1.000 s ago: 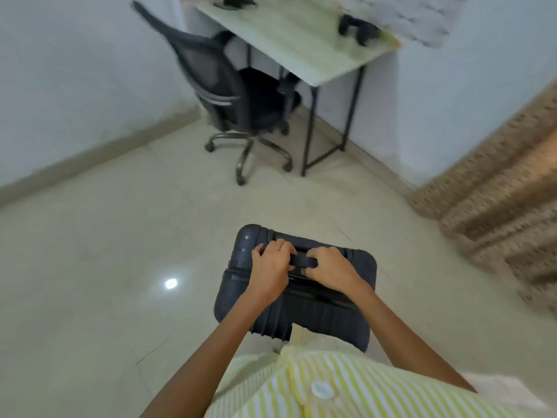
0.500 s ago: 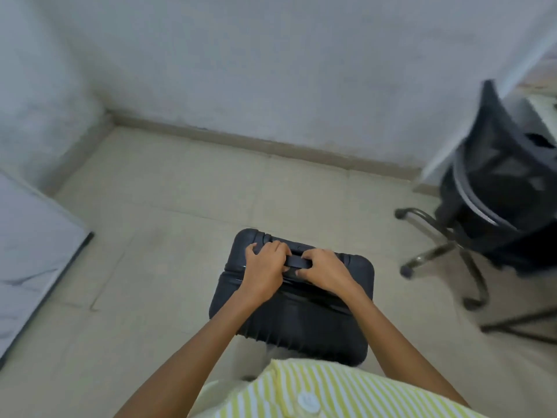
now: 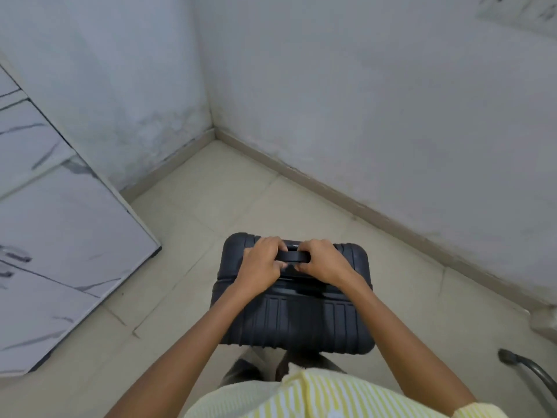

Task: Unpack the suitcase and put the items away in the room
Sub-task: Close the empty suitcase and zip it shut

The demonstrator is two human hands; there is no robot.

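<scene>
**Suitcase**: dark ribbed shell, closed, seen from above. The underside is hidden, so I cannot tell whether it rests on the floor. It sits at centre, just in front of the person and short of the far room corner.

**Handle**: on top of the case, mostly covered. The left hand is clenched round its left end, and the right hand grasps its right end.

**Chair leg**: near right, cut off by the frame.

**Marbled panel**: left, with cropped edges.

**Striped shirt**: at the near edge.

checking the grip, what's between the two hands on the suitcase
In the head view, a bare stretch of the black handle bridges the left hand and right hand atop the suitcase.
</scene>
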